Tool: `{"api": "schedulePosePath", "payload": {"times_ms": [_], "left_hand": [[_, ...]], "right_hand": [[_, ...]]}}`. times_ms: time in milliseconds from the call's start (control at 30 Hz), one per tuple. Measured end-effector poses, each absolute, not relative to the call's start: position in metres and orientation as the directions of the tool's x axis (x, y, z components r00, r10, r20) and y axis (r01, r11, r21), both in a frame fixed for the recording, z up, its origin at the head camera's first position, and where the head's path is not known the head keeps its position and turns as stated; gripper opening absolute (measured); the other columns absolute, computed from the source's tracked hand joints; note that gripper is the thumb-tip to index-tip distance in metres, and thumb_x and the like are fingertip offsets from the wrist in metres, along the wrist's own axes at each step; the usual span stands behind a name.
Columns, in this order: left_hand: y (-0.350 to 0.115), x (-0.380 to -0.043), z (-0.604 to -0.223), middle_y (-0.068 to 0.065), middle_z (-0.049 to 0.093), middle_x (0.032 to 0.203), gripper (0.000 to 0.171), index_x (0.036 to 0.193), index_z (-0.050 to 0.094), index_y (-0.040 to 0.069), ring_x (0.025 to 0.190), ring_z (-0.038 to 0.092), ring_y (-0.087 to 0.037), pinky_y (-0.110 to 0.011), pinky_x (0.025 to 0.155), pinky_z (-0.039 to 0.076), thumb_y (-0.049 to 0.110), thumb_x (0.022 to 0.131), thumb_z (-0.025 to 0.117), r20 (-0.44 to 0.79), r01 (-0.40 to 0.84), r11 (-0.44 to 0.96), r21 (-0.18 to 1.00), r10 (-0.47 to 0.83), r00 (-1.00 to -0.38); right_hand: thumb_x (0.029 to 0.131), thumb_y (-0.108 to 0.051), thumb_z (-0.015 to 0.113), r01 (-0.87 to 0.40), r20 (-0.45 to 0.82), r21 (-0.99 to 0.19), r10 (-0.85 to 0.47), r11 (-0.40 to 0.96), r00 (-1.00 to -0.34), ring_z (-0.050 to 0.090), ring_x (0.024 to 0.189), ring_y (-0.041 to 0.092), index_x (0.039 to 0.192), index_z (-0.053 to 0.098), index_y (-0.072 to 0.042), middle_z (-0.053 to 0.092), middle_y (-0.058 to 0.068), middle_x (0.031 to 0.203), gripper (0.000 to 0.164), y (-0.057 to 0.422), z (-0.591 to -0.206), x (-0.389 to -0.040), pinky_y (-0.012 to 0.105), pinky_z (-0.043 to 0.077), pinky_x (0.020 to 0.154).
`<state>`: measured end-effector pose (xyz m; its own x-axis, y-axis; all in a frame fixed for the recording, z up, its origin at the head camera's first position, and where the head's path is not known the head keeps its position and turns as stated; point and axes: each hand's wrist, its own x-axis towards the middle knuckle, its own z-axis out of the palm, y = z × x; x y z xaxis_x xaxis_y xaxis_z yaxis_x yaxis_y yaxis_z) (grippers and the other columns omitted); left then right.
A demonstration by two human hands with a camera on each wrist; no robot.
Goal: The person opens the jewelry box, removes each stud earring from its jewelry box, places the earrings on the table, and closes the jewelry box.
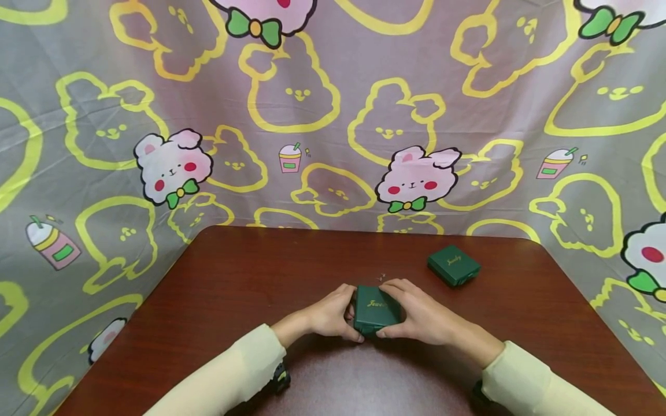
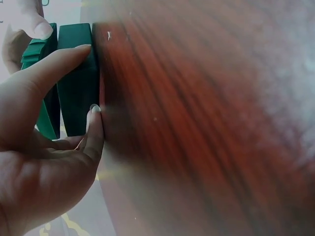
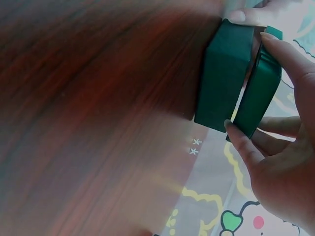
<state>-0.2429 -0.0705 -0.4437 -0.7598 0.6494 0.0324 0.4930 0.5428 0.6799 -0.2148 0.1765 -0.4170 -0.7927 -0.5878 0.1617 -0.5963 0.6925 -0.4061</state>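
A small dark green box with gold "Jewelry" lettering on its lid (image 1: 376,307) is between both hands on the table. In the right wrist view a gap shows between the lid and the box base (image 3: 224,73). The left hand (image 1: 330,313) grips the base, its thumb on the near side and its fingertips low at the far side. The right hand (image 1: 424,315) pinches the lid between thumb and fingers. What is inside the box is hidden. Just beyond the box lie tiny whitish star-shaped pieces (image 1: 382,277).
A second green box with gold lettering (image 1: 454,266) sits on the brown wooden table (image 1: 250,277), further back to the right, its lid down. A cartoon-printed cloth (image 1: 333,144) hangs behind the table and along its sides.
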Motion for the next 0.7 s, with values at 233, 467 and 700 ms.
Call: {"api": "schedulePosePath", "payload": {"times_ms": [233, 467, 700], "left_hand": [[-0.072, -0.243, -0.442, -0.004, 0.047, 0.106, 0.083, 0.127, 0.048, 0.001, 0.088, 0.053, -0.011, -0.020, 0.078, 0.048, 0.021, 0.064, 0.099, 0.022, 0.491, 0.540, 0.684, 0.658, -0.753], [-0.072, -0.244, -0.441, -0.004, 0.046, 0.109, 0.080, 0.129, 0.050, 0.001, 0.092, 0.052, -0.012, -0.020, 0.078, 0.047, 0.022, 0.068, 0.097, 0.006, 0.484, 0.526, 0.699, 0.672, -0.740], [-0.071, -0.244, -0.441, -0.004, 0.048, 0.105, 0.081, 0.131, 0.050, 0.000, 0.086, 0.053, -0.010, -0.020, 0.078, 0.047, 0.023, 0.068, 0.096, -0.001, 0.482, 0.549, 0.683, 0.661, -0.750]], "right_hand": [[0.078, -0.057, 0.084, -0.600, 0.174, -0.399, -0.585, 0.694, -0.792, 0.051, 0.126, 0.024, 0.142, 0.055, -0.003, 0.054, 0.009, 0.139, 0.088, 0.178, -0.415, -0.215, 0.048, 0.048, 0.100], [0.078, -0.061, 0.082, -0.580, 0.163, -0.411, -0.569, 0.704, -0.806, 0.051, 0.126, 0.025, 0.143, 0.055, -0.004, 0.053, 0.009, 0.141, 0.091, 0.180, -0.414, -0.215, 0.049, 0.048, 0.099], [0.078, -0.057, 0.083, -0.559, 0.185, -0.418, -0.535, 0.716, -0.824, 0.053, 0.124, 0.027, 0.144, 0.053, -0.003, 0.053, 0.011, 0.142, 0.091, 0.186, -0.406, -0.217, 0.049, 0.050, 0.097]]}}
